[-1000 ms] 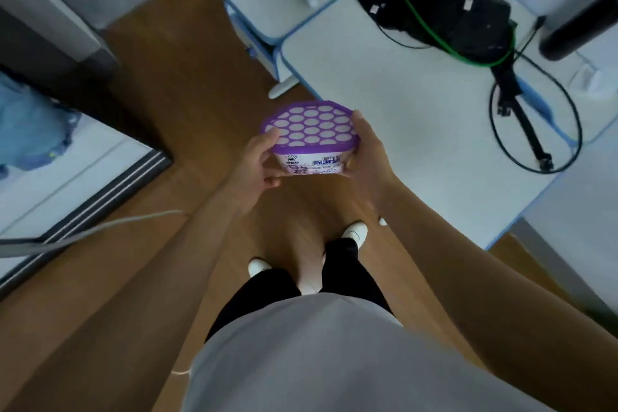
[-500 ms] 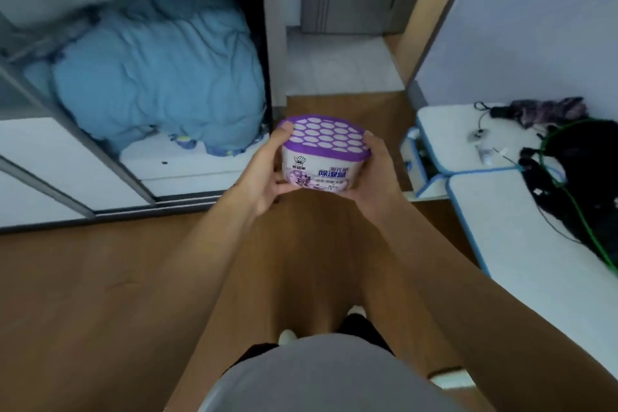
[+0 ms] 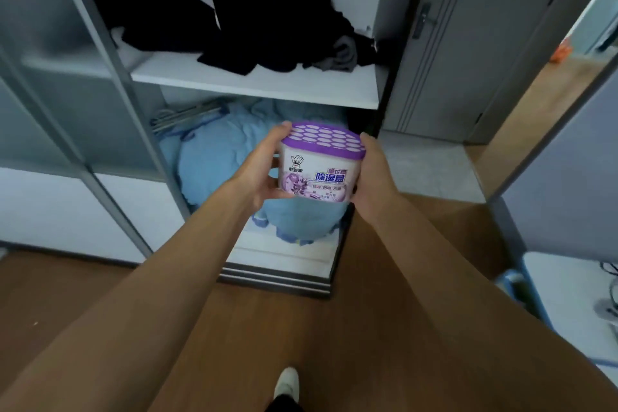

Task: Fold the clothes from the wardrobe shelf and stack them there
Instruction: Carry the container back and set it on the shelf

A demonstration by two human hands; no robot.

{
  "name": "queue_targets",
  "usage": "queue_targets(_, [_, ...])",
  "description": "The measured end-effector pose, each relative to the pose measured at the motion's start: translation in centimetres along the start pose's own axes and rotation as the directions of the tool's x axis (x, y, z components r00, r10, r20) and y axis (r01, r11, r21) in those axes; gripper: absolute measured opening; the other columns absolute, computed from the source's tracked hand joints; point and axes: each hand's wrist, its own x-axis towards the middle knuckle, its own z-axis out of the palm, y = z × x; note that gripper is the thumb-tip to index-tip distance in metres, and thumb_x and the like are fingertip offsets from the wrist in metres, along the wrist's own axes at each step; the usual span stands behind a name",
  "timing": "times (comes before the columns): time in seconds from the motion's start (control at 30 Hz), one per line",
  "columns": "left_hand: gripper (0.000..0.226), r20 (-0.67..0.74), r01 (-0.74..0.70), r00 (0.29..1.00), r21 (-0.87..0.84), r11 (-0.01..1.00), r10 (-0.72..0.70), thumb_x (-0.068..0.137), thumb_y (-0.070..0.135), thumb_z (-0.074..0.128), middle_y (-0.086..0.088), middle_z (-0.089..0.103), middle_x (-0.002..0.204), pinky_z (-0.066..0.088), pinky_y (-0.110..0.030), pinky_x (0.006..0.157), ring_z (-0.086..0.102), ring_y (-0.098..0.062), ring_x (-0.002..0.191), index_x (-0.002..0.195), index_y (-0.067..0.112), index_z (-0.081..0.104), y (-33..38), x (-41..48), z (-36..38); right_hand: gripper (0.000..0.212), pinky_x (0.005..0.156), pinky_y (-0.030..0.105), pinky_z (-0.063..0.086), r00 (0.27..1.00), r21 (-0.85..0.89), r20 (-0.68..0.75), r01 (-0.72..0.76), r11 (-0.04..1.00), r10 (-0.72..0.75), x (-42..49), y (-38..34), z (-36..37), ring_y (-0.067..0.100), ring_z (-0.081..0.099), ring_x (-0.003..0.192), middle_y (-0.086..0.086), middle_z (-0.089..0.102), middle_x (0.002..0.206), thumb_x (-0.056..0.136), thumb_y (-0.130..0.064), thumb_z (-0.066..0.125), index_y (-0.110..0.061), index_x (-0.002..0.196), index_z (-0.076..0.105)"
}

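My left hand and right hand clasp the dehumidifier box; I'd carry it level, clear of the black clothes.

The clothes lie in a heap on the wardrobe shelf, reaching towards its right wall. In the compartment under that shelf sits a bundled quilt, with hangers at its upper left. In front of the quilt and below the shelf's edge, a tub is held between the left hand on its left side and the right hand on its right, while a door stands right of the wardrobe and a table lies at the far right.
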Motion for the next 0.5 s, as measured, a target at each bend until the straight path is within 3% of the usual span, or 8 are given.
queue_targets(0.07, [0.065,-0.034,-0.018,0.999,-0.005,1.000,0.017,0.063,0.076,0.062,0.001,0.075,0.083,0.059,-0.039,0.065,0.075,-0.023,0.073,0.103,0.025,0.073,2.3,3.0,-1.2,0.040,0.068,0.041,0.062,0.998,-0.019,0.030,0.053,0.998,-0.052,3.0,-1.9,2.3,0.021,0.075,0.068,0.001,0.078,0.078,0.098,-0.046,0.050,-0.026,0.075,0.076])
queue_targets(0.17, [0.066,-0.068,-0.036,0.997,-0.028,0.999,0.034,0.064,0.074,0.062,-0.001,0.071,0.086,0.059,-0.041,0.065,0.074,-0.022,0.072,0.102,0.022,0.072,5.8,6.8,-2.3,0.030,0.050,0.031,0.057,0.994,-0.041,0.057,0.099,0.994,-0.096,6.8,-5.3,5.5,0.018,0.073,0.058,0.000,0.076,0.070,0.097,-0.042,0.052,-0.023,0.081,0.070])
queue_targets(0.33, [0.050,-0.113,-0.106,0.989,-0.054,0.993,0.100,0.073,0.067,0.060,-0.002,0.070,0.084,0.058,-0.041,0.060,0.072,-0.024,0.078,0.094,0.022,0.070,10.9,12.5,-3.2,0.014,0.060,0.032,0.058,0.969,-0.013,0.096,0.231,0.973,-0.228,12.4,-9.9,9.7,0.019,0.071,0.060,0.001,0.074,0.073,0.096,-0.024,0.056,-0.016,0.091,0.066])
queue_targets(0.43, [0.046,-0.141,-0.112,0.985,-0.081,0.990,0.100,0.075,0.064,0.060,0.000,0.071,0.077,0.057,-0.038,0.055,0.072,-0.020,0.072,0.091,0.022,0.072,13.1,15.7,-3.2,0.012,0.048,0.020,0.050,0.935,-0.142,0.096,0.354,0.925,-0.343,15.0,-11.9,10.8,0.007,0.070,0.057,-0.003,0.072,0.081,0.096,-0.020,0.057,-0.022,0.105,0.064])
queue_targets(0.5, [0.047,-0.140,-0.105,0.986,-0.102,0.989,0.091,0.075,0.062,0.060,-0.002,0.072,0.076,0.056,-0.037,0.053,0.072,-0.018,0.065,0.092,0.020,0.074,14.2,17.8,-2.9,0.021,0.053,0.020,0.051,0.913,-0.256,0.116,0.408,0.876,-0.391,16.9,-13.3,11.1,0.005,0.070,0.065,0.000,0.073,0.096,0.095,-0.022,0.060,-0.022,0.115,0.066])
